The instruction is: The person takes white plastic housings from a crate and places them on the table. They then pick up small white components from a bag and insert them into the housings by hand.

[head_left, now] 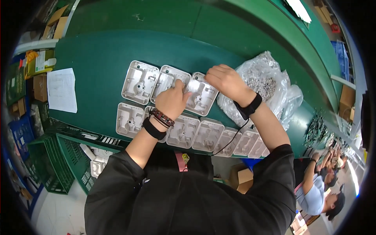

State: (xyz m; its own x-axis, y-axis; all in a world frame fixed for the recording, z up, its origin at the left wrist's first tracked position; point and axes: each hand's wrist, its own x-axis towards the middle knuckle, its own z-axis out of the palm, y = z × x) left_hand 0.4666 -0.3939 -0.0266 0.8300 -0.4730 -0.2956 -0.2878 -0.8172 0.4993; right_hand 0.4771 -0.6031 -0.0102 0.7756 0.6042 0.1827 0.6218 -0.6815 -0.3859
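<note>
Three white plastic housings with open tops stand in the far row. My left hand [172, 101] reaches over the middle housing [161, 83], its thumb and a finger stretched out and apart, nothing visible between them. Its other fingers are hidden. My right hand [226, 81] is at the far right corner of the right housing [199, 96], fingers curled and pressed together. Whatever those fingers hold, if anything, cannot be made out. Left of both hands sits another housing [140, 83] with moulded posts and holes inside.
A nearer row of several white housings [182, 131] runs along the table's front edge. Clear plastic bags [254, 72] of small metal-coloured parts lie right of my right hand. A printed sheet [62, 90] lies at left. Green crates [51, 164] stand beside the table; people [317, 192] sit far right.
</note>
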